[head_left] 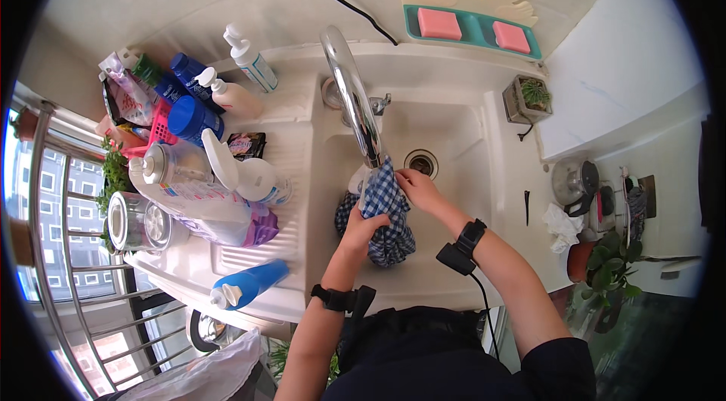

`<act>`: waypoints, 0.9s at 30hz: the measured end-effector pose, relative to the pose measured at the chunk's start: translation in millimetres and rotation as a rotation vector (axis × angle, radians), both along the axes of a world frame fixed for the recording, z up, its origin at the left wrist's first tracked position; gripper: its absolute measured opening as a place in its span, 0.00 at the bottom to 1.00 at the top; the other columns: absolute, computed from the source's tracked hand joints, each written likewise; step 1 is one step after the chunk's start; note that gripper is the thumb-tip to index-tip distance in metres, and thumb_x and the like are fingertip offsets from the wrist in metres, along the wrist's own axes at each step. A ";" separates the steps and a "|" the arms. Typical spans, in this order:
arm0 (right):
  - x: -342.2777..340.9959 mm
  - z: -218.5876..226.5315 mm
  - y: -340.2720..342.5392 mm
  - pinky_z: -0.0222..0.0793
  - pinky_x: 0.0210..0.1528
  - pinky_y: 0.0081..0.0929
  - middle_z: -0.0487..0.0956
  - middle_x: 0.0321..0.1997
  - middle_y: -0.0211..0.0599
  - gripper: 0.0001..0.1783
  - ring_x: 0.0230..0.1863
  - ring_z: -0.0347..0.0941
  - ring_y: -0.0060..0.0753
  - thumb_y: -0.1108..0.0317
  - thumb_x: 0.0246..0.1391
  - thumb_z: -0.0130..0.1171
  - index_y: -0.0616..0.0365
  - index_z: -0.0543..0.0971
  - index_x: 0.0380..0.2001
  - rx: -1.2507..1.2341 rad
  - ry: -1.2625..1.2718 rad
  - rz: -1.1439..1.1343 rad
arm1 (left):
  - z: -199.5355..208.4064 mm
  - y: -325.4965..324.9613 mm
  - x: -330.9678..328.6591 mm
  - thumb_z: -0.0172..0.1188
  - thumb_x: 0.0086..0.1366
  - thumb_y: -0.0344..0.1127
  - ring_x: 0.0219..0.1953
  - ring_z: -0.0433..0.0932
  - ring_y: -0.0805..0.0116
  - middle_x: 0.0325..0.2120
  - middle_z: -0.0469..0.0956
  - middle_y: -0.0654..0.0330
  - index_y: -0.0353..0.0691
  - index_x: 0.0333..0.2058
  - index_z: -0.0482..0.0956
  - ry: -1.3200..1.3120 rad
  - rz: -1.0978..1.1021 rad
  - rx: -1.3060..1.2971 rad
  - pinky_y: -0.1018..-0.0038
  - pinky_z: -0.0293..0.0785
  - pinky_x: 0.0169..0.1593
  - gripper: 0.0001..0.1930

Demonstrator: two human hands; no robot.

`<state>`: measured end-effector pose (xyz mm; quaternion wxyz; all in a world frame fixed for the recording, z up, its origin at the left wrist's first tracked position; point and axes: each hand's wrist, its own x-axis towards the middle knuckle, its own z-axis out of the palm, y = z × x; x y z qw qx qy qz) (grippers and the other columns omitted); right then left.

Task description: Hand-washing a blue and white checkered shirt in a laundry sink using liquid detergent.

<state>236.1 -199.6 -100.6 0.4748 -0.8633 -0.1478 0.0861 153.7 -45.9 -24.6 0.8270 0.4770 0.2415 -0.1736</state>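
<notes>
A blue-and-white checkered cloth (pixel 391 238) hangs bunched in the sink basin (pixel 461 250), right under the tip of the chrome faucet (pixel 352 91). My left hand (pixel 363 229) is closed around its left side, thumb lying across the fabric. From the right, my right hand (pixel 418 189) pinches the cloth's upper edge with bent fingers. Just left of the cloth's top shows a small whitish object, partly covered, whose kind I cannot make out. The drain (pixel 420 162) lies just beyond my right hand. Whether water is running I cannot tell.
Left of the basin, the ridged drainboard holds a blue bottle (pixel 253 284), a purple-and-white bag (pixel 219 212), pump bottles (pixel 236 96) and several containers. Two pink soaps (pixel 439 24) sit in a wall dish. A small potted plant (pixel 529 95) stands at the right rim.
</notes>
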 end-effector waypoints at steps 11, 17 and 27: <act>-12.3 74.2 -1.1 0.60 0.51 0.24 0.70 0.47 0.30 0.20 0.48 0.66 0.23 0.67 0.56 0.42 0.58 0.61 0.52 1.094 0.609 -0.170 | 8.6 -17.6 29.2 0.58 0.41 0.22 0.35 0.71 0.73 0.36 0.71 0.60 0.32 0.43 0.65 -0.202 -0.102 0.268 0.79 0.68 0.39 0.26; -10.1 72.4 4.4 0.64 0.45 0.21 0.73 0.40 0.31 0.18 0.41 0.69 0.22 0.70 0.50 0.52 0.60 0.67 0.45 1.048 0.740 -0.189 | -13.1 -6.6 24.0 0.58 0.43 0.23 0.28 0.71 0.76 0.27 0.73 0.63 0.31 0.38 0.70 -0.197 0.075 0.305 0.80 0.66 0.32 0.19; -13.7 78.6 15.0 0.62 0.44 0.18 0.74 0.36 0.29 0.20 0.39 0.68 0.19 0.69 0.46 0.55 0.64 0.69 0.44 0.946 0.655 -0.087 | 2.7 7.3 24.2 0.54 0.58 0.42 0.21 0.60 0.84 0.19 0.67 0.72 0.35 0.30 0.73 -0.121 0.119 0.340 0.85 0.55 0.23 0.13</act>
